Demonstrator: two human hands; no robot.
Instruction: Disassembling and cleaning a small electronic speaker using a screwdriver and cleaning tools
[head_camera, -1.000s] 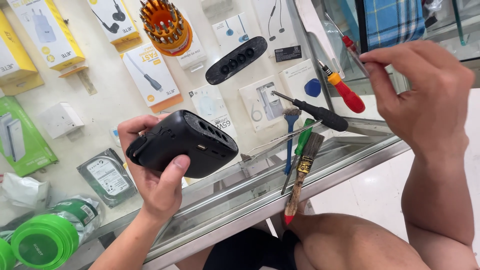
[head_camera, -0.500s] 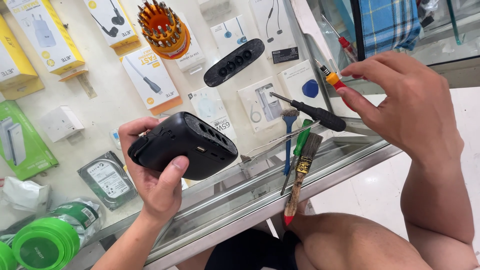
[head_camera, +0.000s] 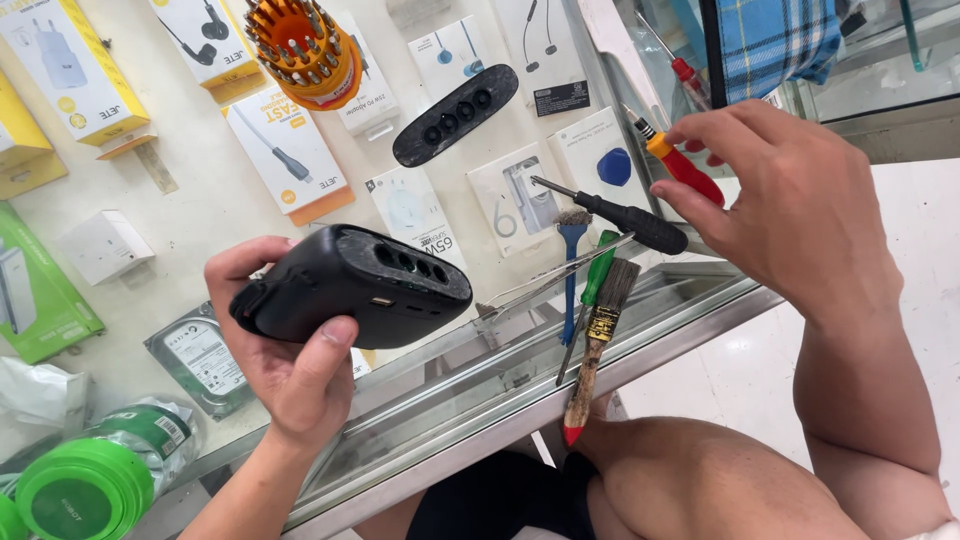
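Black speaker body held over the glass counter, red screwdriver being picked.

Speaker is gripped in the left hand, thumb on its lower edge. Red screwdriver is pinched by the right hand fingertips. Black screwdriver, blue brush, paintbrush are laid just beside; detached black faceplate is further up.

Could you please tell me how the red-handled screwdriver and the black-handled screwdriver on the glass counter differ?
The red-handled screwdriver has an orange collar; the black-handled screwdriver is dark all over. The right hand has its fingers on the red one, while nothing touches the black one. The red one lies farther from the person, the black one nearer, beside the brushes. Both lie flat on the glass counter, tips pointing up-left in the view.
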